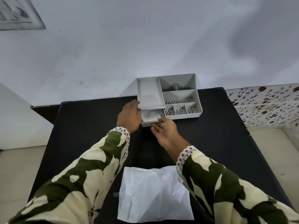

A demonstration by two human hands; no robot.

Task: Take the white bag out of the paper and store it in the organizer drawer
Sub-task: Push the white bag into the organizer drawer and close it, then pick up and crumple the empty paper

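Note:
A pale grey organizer (182, 96) with several compartments stands at the far edge of the black table. Its drawer (146, 123) is pulled out at the lower left, and the crumpled white bag (152, 114) lies inside it. My left hand (129, 118) rests flat against the organizer's left side beside the drawer. My right hand (165, 130) is at the drawer's front edge, fingers curled against the drawer front; whether they grip it is not visible. The white paper (153, 193) lies unfolded and flat near me between my forearms.
The black table (226, 143) fills the middle; a wall rises right behind the organizer. A floral-patterned surface (267, 107) lies to the right of the table. Pale floor shows on both sides.

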